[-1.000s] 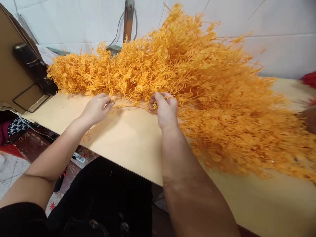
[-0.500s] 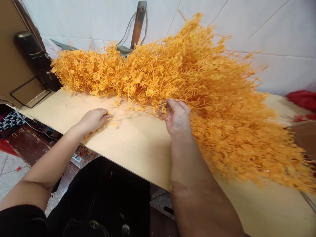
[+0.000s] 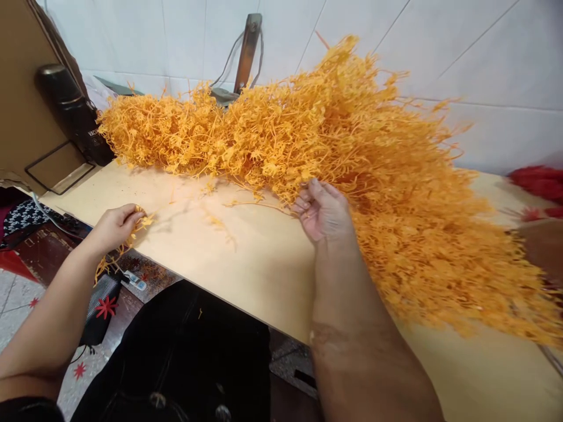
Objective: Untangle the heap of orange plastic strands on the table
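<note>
A long heap of orange artificial flower sprigs lies across the table, fanning out wide on the right. Near the table's front left edge, my left hand is closed on a small orange sprig, whose trailing end hangs down past the wrist. At the heap's front edge, my right hand has its fingers curled together around a thin orange stem, which points left over the bare wood. The heap's flowers touch the fingertips of my right hand and partly hide what they grip.
Behind the heap, a brown upright post with a cable stands by the tiled wall. On the left are a black flask and a cardboard box. Red artificial foliage lies far right. The pale tabletop ends close before my body.
My left hand has moved left and toward me with its sprig, away from the heap. My right hand stays at the heap's front edge, its fingers curled tighter. The view has shifted slightly.
</note>
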A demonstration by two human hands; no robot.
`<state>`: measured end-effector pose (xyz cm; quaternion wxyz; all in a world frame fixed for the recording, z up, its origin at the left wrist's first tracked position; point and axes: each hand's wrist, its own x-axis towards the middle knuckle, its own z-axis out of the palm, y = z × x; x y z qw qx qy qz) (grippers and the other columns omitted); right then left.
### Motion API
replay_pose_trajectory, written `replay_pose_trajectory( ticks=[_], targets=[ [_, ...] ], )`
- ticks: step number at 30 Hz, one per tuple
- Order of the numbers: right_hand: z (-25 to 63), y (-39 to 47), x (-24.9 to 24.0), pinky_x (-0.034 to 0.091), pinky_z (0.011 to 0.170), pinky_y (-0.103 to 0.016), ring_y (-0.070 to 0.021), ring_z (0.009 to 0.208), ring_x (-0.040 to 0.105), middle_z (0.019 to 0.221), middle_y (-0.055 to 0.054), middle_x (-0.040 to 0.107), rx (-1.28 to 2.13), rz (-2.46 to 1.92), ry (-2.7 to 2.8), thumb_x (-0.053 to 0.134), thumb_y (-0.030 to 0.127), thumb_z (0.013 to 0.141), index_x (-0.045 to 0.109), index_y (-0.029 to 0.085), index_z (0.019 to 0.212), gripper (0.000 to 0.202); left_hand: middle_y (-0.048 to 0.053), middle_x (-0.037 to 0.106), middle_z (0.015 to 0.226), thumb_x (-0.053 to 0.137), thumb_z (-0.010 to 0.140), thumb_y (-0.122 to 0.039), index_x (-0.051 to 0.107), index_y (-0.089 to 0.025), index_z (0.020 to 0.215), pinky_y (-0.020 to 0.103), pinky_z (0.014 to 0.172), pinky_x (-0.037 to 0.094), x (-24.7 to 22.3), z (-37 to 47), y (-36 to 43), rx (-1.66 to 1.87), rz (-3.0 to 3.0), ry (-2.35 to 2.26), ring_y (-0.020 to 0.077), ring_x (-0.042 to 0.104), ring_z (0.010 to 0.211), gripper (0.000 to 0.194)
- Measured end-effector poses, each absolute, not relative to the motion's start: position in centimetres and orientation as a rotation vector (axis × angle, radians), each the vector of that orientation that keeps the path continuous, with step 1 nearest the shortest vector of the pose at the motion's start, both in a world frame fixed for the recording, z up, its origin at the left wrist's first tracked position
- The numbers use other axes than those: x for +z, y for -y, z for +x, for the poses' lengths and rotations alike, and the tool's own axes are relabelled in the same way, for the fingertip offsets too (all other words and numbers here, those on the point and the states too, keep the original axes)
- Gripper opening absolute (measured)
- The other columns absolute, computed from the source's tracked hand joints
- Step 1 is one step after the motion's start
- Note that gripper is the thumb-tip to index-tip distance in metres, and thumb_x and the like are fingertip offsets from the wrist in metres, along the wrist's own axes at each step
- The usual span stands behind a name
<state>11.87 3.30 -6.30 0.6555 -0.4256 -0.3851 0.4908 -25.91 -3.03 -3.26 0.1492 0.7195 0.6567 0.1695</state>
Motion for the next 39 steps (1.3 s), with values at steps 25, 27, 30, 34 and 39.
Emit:
replay_pose_trajectory(
  ticks=[25, 27, 30, 34, 39],
  targets=[
    [9.1, -2.5, -8.4, 0.037, 0.084, -0.048, -0.0227, 0.077, 0.045, 0.065, -0.006, 0.045, -0.013, -1.711, 1.414, 0.036, 0.034, 0.086, 0.045, 0.021, 0.055, 0.036, 0.006, 0.062, 0.091, 0.038, 0.089, -0.037, 0.058, -0.018, 0.087, 0.029, 0.080, 0.046, -5.6, -27.6, 10.6, 0.624, 2.160, -1.867, 0.0163, 0.059, 0.086, 0.027],
    [8.8, -1.8, -8.2, 0.036, 0.088, -0.050, -0.0270, 0.093, 0.044, 0.080, -0.011, 0.051, -0.150, -1.715, 1.423, 0.043, 0.033, 0.082, 0.056, 0.019, 0.064, 0.027, 0.008, 0.060, 0.102, 0.041, 0.088, -0.038, 0.060, -0.019, 0.089, 0.037, 0.092, 0.043, -4.3, -28.4, 10.3, 0.819, 2.198, -1.990, 0.0214, 0.056, 0.100, 0.027],
    [8.2, -0.3, -7.6, 0.035, 0.091, -0.048, -0.0286, 0.103, 0.040, 0.100, -0.014, 0.050, -0.323, -1.683, 1.406, 0.051, 0.028, 0.076, 0.064, 0.017, 0.089, 0.021, 0.005, 0.058, 0.094, 0.046, 0.086, -0.040, 0.062, -0.021, 0.084, 0.039, 0.087, 0.044, -2.0, -28.2, 9.6, 1.017, 2.182, -2.004, 0.0219, 0.054, 0.095, 0.025],
    [6.5, 2.5, -7.1, 0.037, 0.090, -0.046, -0.0269, 0.100, 0.043, 0.101, -0.013, 0.049, -0.428, -1.610, 1.452, 0.049, 0.024, 0.077, 0.060, 0.017, 0.095, 0.022, 0.002, 0.062, 0.081, 0.050, 0.084, -0.035, 0.064, -0.018, 0.085, 0.028, 0.069, 0.046, 0.8, -23.4, 7.6, 0.954, 2.175, -1.465, 0.0134, 0.057, 0.077, 0.021],
    [4.6, 4.5, -8.1, 0.039, 0.090, -0.048, -0.0281, 0.100, 0.046, 0.099, -0.014, 0.054, -0.386, -1.532, 1.605, 0.049, 0.021, 0.079, 0.061, 0.016, 0.092, 0.019, 0.003, 0.066, 0.085, 0.061, 0.076, -0.028, 0.060, -0.012, 0.099, 0.023, 0.065, 0.046, 0.8, -9.9, 3.2, 0.936, 2.146, -0.921, 0.0082, 0.056, 0.069, 0.028]
  ],
)
